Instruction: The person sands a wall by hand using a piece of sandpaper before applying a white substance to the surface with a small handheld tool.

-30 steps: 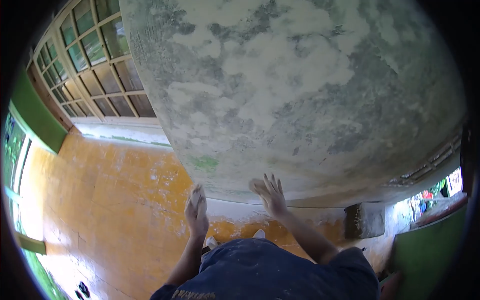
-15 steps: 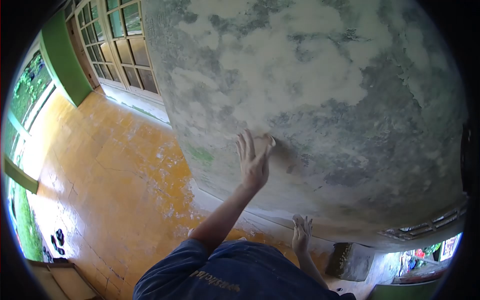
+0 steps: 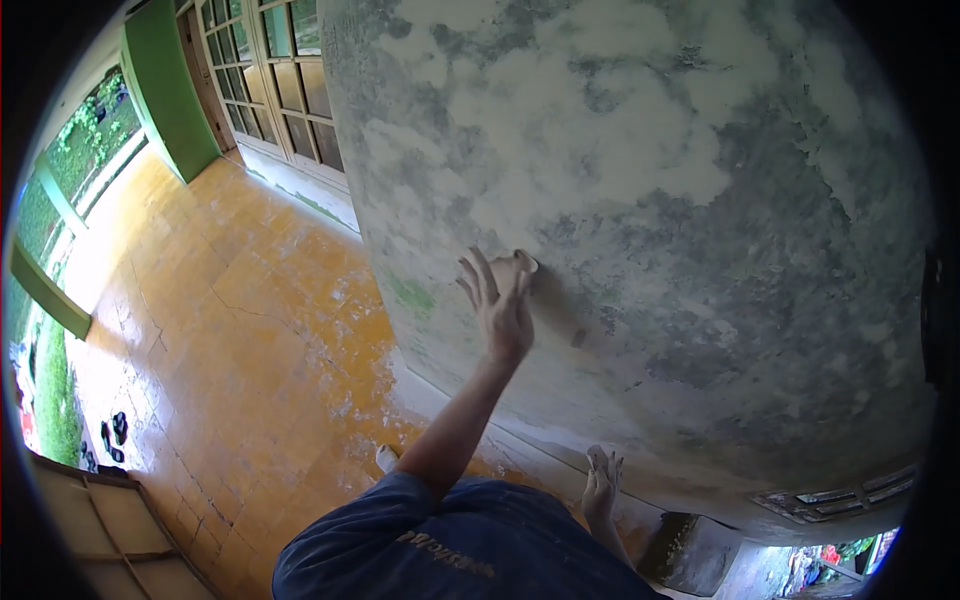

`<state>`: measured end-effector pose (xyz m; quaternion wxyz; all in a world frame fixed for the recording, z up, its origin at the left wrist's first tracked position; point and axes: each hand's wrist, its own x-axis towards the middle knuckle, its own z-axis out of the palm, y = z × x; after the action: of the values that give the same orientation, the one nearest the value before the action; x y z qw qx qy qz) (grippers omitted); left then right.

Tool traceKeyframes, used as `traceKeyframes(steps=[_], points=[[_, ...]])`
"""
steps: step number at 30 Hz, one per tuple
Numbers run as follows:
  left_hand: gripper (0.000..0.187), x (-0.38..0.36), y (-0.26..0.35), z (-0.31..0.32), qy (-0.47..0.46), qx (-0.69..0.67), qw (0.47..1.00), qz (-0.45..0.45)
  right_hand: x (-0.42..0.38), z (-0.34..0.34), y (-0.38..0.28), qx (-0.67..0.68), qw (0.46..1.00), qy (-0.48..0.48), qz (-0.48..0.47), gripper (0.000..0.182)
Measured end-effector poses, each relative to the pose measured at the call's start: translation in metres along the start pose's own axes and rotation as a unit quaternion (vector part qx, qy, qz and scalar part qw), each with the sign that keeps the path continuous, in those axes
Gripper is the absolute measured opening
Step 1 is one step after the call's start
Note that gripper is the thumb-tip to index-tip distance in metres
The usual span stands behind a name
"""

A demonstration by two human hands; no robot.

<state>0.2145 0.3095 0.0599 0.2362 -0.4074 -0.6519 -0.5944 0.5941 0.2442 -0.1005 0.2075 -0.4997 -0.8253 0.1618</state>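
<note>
My left hand (image 3: 507,318) is raised against the patchy grey and white wall (image 3: 640,130). Its fingers are spread over a thin beige sheet (image 3: 524,263), which curls up at the edge and lies between the hand and the wall. Lower down, my right hand (image 3: 601,492) is near the foot of the wall, its fingers whitened with dust. A small pale thing (image 3: 597,457) shows at its fingers, too small to make out.
Cracked orange floor (image 3: 230,330) spreads out at the left, with dark footwear (image 3: 119,430) on it. Windowed doors (image 3: 285,90) stand beside a green pillar (image 3: 170,100). A stained grey block (image 3: 690,553) is at the lower right, and a framed wooden panel (image 3: 120,520) at the lower left.
The view has shifted. My left hand and the beige sheet have moved a little left along the wall. A pale foot shows more fully beside my left arm.
</note>
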Motion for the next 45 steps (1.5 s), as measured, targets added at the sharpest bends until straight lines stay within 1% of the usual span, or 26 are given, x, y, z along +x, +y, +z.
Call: traceKeyframes(steps=[2,4,5,7,10,11,12,14,18,19,21,22,23,24,26,27,28,30,31,34,35,36,38,42,44,45], points=[[0.035,0.026,-0.017,-0.005,0.051,0.015,0.999,-0.008,0.001,0.001,0.007,0.005,1.0,0.007,-0.018,0.039],[0.038,0.055,-0.015,-0.016,0.042,0.04,0.997,-0.054,0.0,0.001,0.011,0.003,1.0,0.008,-0.01,0.04],[0.038,0.054,-0.013,-0.014,0.042,0.041,0.997,-0.054,-0.001,0.001,0.012,0.002,1.0,0.008,0.0,0.041],[0.04,0.044,-0.002,-0.004,0.039,-0.023,0.997,-0.066,-0.003,-0.001,0.019,-0.008,1.0,0.0,0.01,0.041],[0.044,-0.012,0.01,0.008,-0.017,-0.032,0.999,-0.028,-0.005,-0.001,0.023,-0.015,1.0,-0.013,0.017,0.042],[0.044,-0.017,0.013,0.005,-0.036,-0.021,0.998,-0.051,-0.005,-0.001,0.025,-0.013,1.0,-0.016,0.015,0.042],[0.044,-0.014,0.01,0.005,-0.035,-0.02,0.998,-0.051,-0.005,0.0,0.027,-0.013,1.0,-0.016,0.014,0.042],[0.043,0.002,-0.005,0.004,0.008,0.021,1.0,-0.003,-0.003,0.001,0.032,-0.016,1.0,-0.014,0.016,0.042],[0.045,0.037,-0.012,-0.006,0.025,0.04,0.999,-0.024,-0.001,-0.005,0.029,-0.008,1.0,0.002,0.025,0.04],[0.046,0.036,-0.006,-0.005,0.007,0.023,0.998,-0.053,-0.001,-0.008,0.026,-0.001,1.0,0.013,0.029,0.039],[0.046,0.023,0.006,0.003,0.002,-0.002,0.999,-0.053,-0.002,-0.015,0.02,0.007,0.999,0.025,0.034,0.039],[0.047,0.014,0.012,0.005,-0.001,-0.027,0.998,-0.055,-0.003,-0.019,0.02,0.008,1.0,0.01,0.013,0.038],[0.048,0.002,0.015,0.007,-0.031,-0.01,0.998,-0.057,-0.002,-0.021,0.02,0.008,1.0,-0.005,-0.009,0.038],[0.048,-0.004,0.013,0.008,-0.029,-0.011,0.998,-0.056,-0.003,-0.019,0.023,0.008,1.0,-0.003,-0.011,0.038],[0.046,-0.009,0.007,0.007,-0.022,0.025,0.999,-0.04,-0.007,-0.013,0.028,0.016,1.0,0.006,0.017,0.037],[0.042,0.005,0.004,0.006,0.005,0.026,0.999,-0.046,-0.007,-0.012,0.03,0.016,1.0,0.006,0.018,0.037],[0.042,0.021,-0.002,0.003,0.004,0.026,0.999,-0.045,-0.006,-0.011,0.032,0.01,1.0,0.013,0.013,0.036],[0.041,0.062,-0.004,-0.013,0.038,0.028,0.996,-0.08,-0.005,-0.012,0.033,0.005,1.0,0.02,0.009,0.035],[0.043,0.069,-0.009,-0.013,0.037,0.041,0.997,-0.057,-0.005,-0.013,0.031,0.004,1.0,0.014,0.007,0.036],[0.044,0.042,0.01,0.001,0.015,0.015,0.997,-0.079,-0.006,-0.011,0.034,0.005,1.0,0.005,0.0,0.037],[0.045,0.017,0.011,0.006,-0.011,0.008,0.998,-0.061,-0.006,-0.01,0.035,0.004,1.0,0.002,-0.005,0.038],[0.047,-0.004,0.02,0.006,-0.049,-0.003,0.996,-0.069,-0.006,-0.009,0.034,0.004,1.0,0.003,-0.005,0.038],[0.048,-0.011,0.018,0.004,-0.054,-0.002,0.997,-0.062,-0.005,-0.008,0.032,0.006,1.0,-0.002,0.002,0.04],[0.049,0.042,0.0,-0.011,-0.034,0.064,0.996,-0.058,0.0,-0.006,0.031,0.025,0.999,0.014,0.039,0.041],[0.049,0.065,0.004,-0.018,0.007,0.018,0.995,-0.096,0.0,-0.012,0.031,0.029,0.999,0.021,-0.001,0.039],[0.049,0.06,0.011,-0.013,0.008,-0.009,0.993,-0.118,-0.003,-0.014,0.032,0.027,0.999,0.021,0.0,0.039]])
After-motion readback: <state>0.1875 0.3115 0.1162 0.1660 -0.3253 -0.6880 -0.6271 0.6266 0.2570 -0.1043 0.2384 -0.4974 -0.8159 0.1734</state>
